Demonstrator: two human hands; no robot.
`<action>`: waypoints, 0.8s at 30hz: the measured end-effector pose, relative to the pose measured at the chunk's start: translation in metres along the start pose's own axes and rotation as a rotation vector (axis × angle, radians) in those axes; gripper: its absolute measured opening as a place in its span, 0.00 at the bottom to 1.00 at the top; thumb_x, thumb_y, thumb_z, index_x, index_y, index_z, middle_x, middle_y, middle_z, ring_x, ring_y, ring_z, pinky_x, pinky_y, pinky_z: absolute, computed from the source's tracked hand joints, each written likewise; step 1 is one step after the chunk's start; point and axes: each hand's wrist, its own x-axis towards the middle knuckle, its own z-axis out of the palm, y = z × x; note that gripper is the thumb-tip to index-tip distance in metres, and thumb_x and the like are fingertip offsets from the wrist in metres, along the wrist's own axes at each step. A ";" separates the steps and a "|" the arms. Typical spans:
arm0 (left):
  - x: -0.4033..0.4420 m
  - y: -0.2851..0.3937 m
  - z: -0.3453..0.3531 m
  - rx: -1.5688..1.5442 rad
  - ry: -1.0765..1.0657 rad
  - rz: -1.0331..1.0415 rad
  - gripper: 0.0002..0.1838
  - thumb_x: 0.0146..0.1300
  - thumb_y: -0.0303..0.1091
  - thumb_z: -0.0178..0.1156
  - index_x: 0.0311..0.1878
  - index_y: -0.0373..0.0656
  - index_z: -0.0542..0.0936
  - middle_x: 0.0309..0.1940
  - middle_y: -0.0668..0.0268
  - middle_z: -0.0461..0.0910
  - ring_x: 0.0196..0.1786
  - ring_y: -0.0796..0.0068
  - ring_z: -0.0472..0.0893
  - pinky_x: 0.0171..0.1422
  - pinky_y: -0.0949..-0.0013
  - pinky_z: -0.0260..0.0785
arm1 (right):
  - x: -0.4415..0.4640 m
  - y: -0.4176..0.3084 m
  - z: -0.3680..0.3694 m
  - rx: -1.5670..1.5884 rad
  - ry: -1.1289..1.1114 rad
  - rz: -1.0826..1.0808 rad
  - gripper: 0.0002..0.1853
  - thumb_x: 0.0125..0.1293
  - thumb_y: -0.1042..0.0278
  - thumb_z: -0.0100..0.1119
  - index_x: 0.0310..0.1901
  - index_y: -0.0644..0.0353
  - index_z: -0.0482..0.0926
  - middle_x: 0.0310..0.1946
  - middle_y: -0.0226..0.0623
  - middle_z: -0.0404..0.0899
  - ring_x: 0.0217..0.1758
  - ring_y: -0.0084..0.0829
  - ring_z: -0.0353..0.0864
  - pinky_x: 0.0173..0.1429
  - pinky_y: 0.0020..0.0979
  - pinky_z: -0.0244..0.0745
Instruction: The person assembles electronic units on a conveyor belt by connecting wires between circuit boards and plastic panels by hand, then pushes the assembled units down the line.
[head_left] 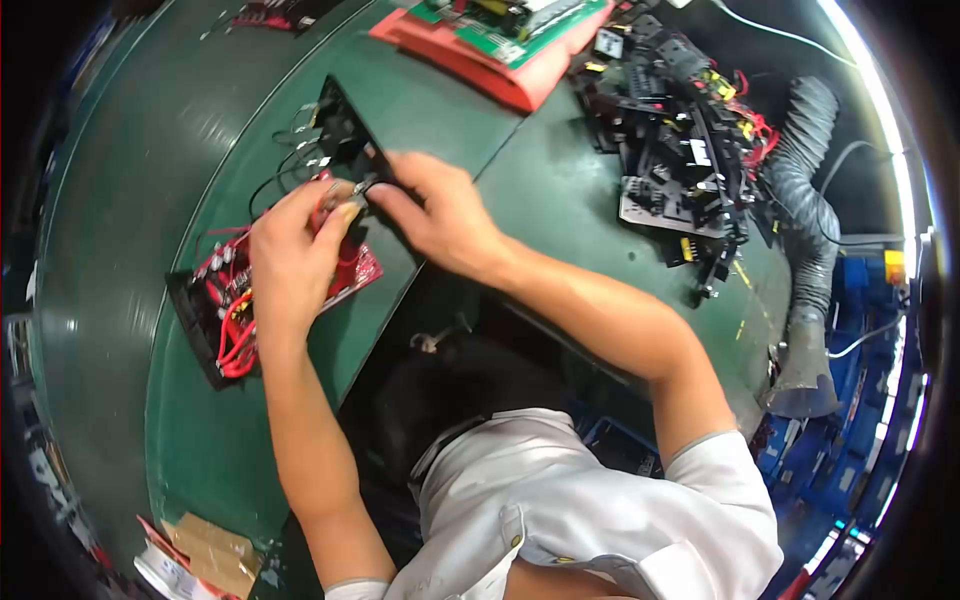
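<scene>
A black panel [348,125] stands tilted above a red circuit board [355,272] on the green bench. My right hand [435,205] is closed on the panel's lower edge, its thumb by a small connector. My left hand [300,245] pinches something small at the same spot, just over the board; the fingertips hide most of it. Thin black wires [275,180] loop out left of the panel. Beside my left wrist, thick red wires [235,345] lie on a black frame [195,325] joined to the board side.
A green circuit board [535,45] rests on a red pad [440,45] at the top. Black parts [690,150] with wires are heaped at the right, near a grey flexible duct [805,215]. Cardboard [215,555] lies at the lower left.
</scene>
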 end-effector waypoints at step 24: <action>-0.001 -0.002 -0.012 -0.532 0.010 -0.045 0.10 0.67 0.21 0.66 0.50 0.33 0.87 0.42 0.67 0.82 0.41 0.82 0.82 0.45 0.77 0.74 | 0.002 0.002 0.002 0.015 0.023 0.014 0.18 0.71 0.68 0.62 0.61 0.62 0.79 0.35 0.47 0.79 0.40 0.48 0.80 0.47 0.44 0.75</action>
